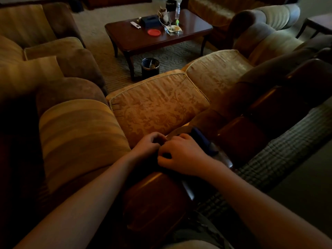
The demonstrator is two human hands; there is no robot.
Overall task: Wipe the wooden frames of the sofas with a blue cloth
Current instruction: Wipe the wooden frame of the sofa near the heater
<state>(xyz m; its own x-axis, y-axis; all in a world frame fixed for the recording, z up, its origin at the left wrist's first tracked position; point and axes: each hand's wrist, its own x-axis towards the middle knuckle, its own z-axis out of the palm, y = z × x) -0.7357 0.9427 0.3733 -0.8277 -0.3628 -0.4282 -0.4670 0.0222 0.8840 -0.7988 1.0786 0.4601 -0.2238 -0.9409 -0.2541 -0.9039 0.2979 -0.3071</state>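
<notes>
I stand behind a sofa whose dark polished wooden frame runs along the top of its back, from bottom centre up to the right. The blue cloth lies bunched on that frame. My right hand rests on the cloth with its fingers curled over the near edge. My left hand sits just to its left, fingers curled at the same edge of the cloth. The part of the cloth under both hands is hidden in shadow.
Gold patterned seat cushions lie beyond the frame. A striped armchair stands at left. A dark coffee table carries a red lid, a remote and bottles, with a black bin beside it. Checked carpet lies at right.
</notes>
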